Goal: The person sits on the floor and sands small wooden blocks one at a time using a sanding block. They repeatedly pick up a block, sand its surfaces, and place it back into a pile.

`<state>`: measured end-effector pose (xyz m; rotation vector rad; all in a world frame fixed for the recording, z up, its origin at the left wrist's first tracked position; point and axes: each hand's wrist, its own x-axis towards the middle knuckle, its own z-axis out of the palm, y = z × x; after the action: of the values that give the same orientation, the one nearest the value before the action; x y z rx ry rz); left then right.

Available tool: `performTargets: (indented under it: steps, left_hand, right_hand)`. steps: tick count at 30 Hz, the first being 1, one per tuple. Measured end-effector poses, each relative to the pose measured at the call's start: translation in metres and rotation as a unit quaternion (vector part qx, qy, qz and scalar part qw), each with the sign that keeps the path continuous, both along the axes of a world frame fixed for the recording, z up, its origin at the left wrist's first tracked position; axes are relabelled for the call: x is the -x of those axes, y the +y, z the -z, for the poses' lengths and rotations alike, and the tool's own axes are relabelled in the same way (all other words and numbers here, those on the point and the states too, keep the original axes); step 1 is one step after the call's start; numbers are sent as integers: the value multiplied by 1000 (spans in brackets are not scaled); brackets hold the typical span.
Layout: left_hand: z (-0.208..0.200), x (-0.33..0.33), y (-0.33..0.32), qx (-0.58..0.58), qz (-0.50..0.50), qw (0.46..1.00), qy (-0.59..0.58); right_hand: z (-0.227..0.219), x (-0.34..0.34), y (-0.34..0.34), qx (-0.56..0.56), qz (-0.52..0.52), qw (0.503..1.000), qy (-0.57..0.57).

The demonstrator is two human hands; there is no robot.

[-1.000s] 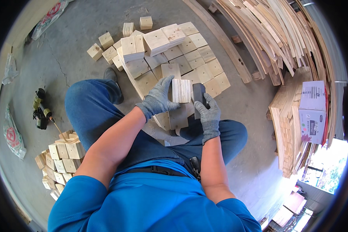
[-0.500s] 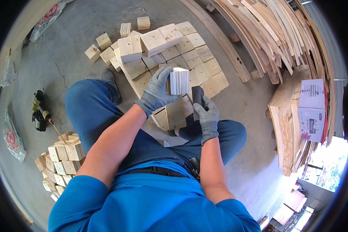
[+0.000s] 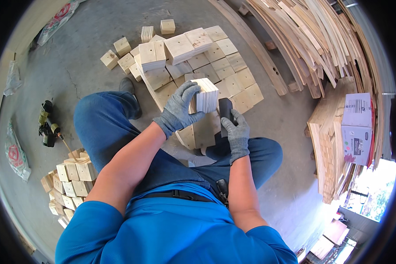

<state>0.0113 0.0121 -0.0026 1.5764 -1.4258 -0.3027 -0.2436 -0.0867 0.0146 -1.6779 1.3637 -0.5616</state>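
Observation:
In its gloved fingers my left hand [image 3: 179, 110] grips a small plywood block [image 3: 208, 97], whose layered edge faces right. The block is tilted a little above the stacked wood. Closed round a dark grey, bar-shaped block [image 3: 225, 115] is my right hand [image 3: 236, 134], also gloved. The bar stands just right of the plywood, with a narrow gap between them. Beyond both hands lies a broad pile of square wooden blocks [image 3: 240, 83], many with a small hole or dot in the top. My left palm is hidden.
Loose blocks [image 3: 109, 59] lie on the concrete floor at far left of the pile. Another heap of blocks [image 3: 77, 176] is beside my left leg, near a black-and-yellow tool [image 3: 46, 125]. Long boards [image 3: 295, 39] and a cardboard box [image 3: 356, 127] line the right side.
The plywood block in my left hand has tilted, so more of its top and corner shows. The grey bar stays in my right hand, almost unmoved. The whole view has shifted slightly.

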Motion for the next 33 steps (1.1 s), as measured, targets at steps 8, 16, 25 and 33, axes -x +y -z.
performTargets:
  steps: [8, 16, 25, 33]
  left_hand:
    - [-12, 8, 3, 54, 16, 998, -40]
    - [-12, 10, 9, 58, 57, 995, -56]
    - [-14, 18, 21, 16, 44, 997, -65]
    - [-7, 15, 18, -118, -9, 993, 2]
  right_hand:
    - [-3, -6, 1, -16, -2, 1000, 9]
    - [-6, -4, 3, -2, 0, 1000, 29]
    - [-10, -10, 4, -6, 0, 1000, 8]
    - [8, 0, -2, 16, 0, 1000, -21]
